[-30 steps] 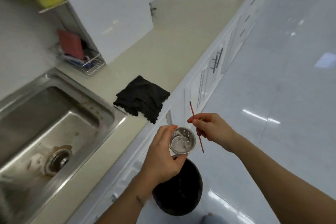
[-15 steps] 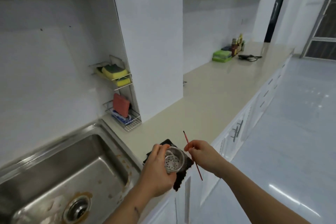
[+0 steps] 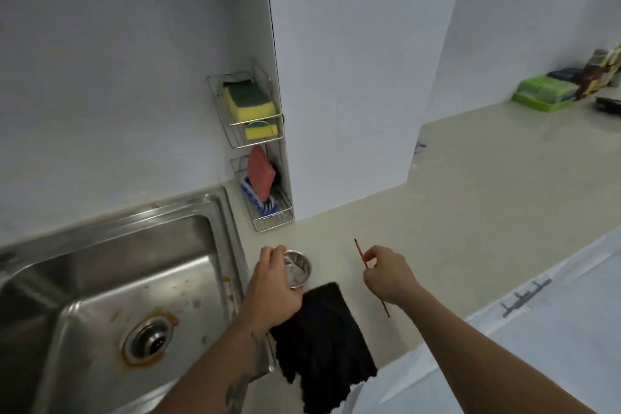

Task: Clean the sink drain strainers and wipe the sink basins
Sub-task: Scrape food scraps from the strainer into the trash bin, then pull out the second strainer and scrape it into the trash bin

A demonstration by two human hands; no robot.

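Observation:
My left hand (image 3: 274, 289) grips a small perforated metal drain strainer (image 3: 297, 269) above the beige counter, just right of the sink rim. My right hand (image 3: 389, 276) pinches a thin red stick (image 3: 360, 254) over the counter, a hand's width to the right of the strainer. The stainless sink basin (image 3: 100, 279) lies at the lower left, stained, with rust-coloured residue around its drain (image 3: 149, 339). A black cloth (image 3: 322, 339) lies on the counter under my left wrist, its near end hanging over the counter edge.
A wire wall rack (image 3: 248, 131) holds yellow-green sponges, a red sponge and a blue brush beside a white pillar (image 3: 342, 77). A green tray (image 3: 541, 96) and bottles stand far right on the counter (image 3: 470, 195). White cabinet fronts lie at lower right.
Both hands have moved from over the floor bin back over the counter beside the sink. The view has swung left toward the wall. The hands have drawn apart.

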